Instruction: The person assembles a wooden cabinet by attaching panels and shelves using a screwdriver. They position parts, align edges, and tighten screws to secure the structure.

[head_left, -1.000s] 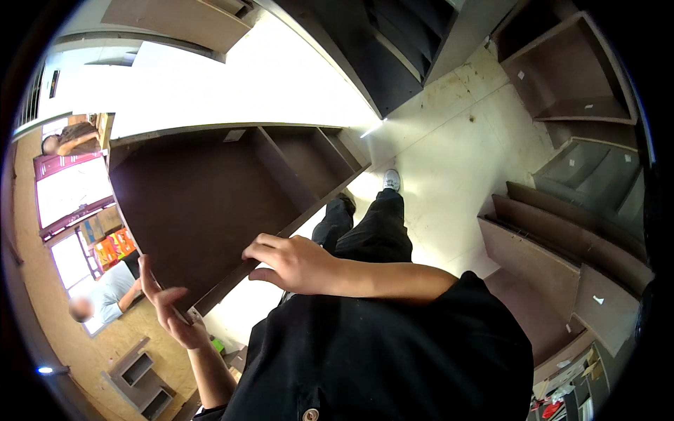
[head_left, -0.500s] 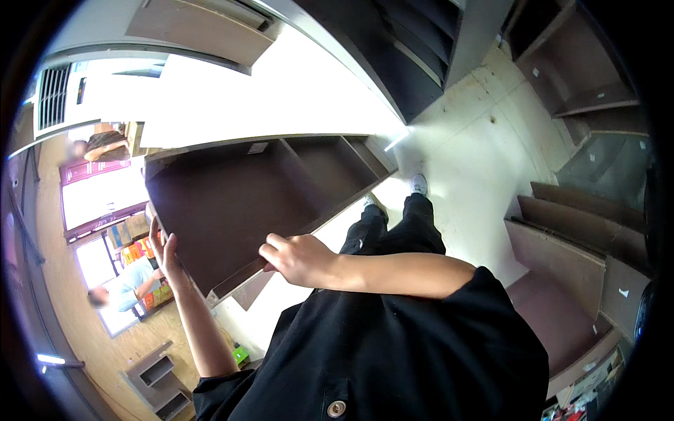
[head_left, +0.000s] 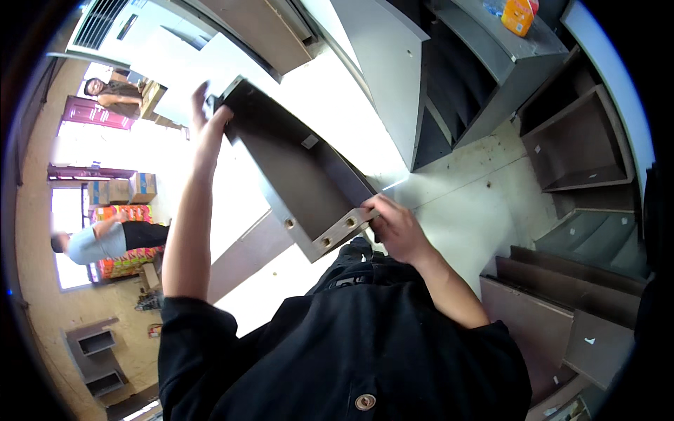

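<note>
Tilted in front of me is a dark brown open cabinet box (head_left: 291,172), with a pale label inside and several round holes along its near rim. My left hand (head_left: 209,118) is closed around its far left corner, the thumb over the edge and the fingers outside. At the near right corner my right hand (head_left: 400,228) is closed on the end panel, fingertips over the rim. The underside of the box is hidden from me.
A grey cabinet (head_left: 484,77) bearing an orange bottle (head_left: 519,17) stands far right. Brown cabinet pieces (head_left: 530,312) lie at right. A flat brown panel (head_left: 249,256) lies beneath the box. Two people are at left, one by stacked cartons (head_left: 126,191).
The box has been lifted and turned, its far end rising left. My left hand has moved up and away, and my right hand has shifted right along the near end. My view has shifted.
</note>
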A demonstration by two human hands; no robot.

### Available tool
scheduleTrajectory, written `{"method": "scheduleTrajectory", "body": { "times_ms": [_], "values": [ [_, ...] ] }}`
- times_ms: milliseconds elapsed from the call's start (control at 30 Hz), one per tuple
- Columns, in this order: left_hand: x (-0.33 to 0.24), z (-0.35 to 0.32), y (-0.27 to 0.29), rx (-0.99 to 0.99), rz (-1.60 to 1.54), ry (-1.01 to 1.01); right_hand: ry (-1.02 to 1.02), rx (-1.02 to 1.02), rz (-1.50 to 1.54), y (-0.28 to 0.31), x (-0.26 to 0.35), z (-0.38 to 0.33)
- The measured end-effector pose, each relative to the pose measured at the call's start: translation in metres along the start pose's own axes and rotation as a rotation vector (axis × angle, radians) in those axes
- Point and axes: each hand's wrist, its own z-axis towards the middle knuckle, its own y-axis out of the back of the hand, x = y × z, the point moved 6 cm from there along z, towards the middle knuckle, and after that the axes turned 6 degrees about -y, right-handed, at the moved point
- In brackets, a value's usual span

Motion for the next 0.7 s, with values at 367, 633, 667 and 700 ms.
{"method": "scheduleTrajectory", "body": {
  "times_ms": [367, 633, 667, 700],
  "values": [
    [0.018, 0.019, -0.02, 0.015, -0.042, -0.12, -0.177, -0.131, 0.446, 0.016, -0.035, -0.007],
    [0.004, 0.016, -0.018, 0.058, 0.073, -0.024, -0.27, -0.322, 0.289, 0.048, -0.087, -0.033],
    [-0.002, 0.015, -0.017, 0.094, 0.131, 0.022, -0.231, -0.373, 0.264, 0.055, -0.1, -0.037],
    [-0.01, 0.013, -0.014, 0.124, 0.171, 0.062, -0.224, -0.407, 0.274, 0.063, -0.114, -0.044]
  ]
}}
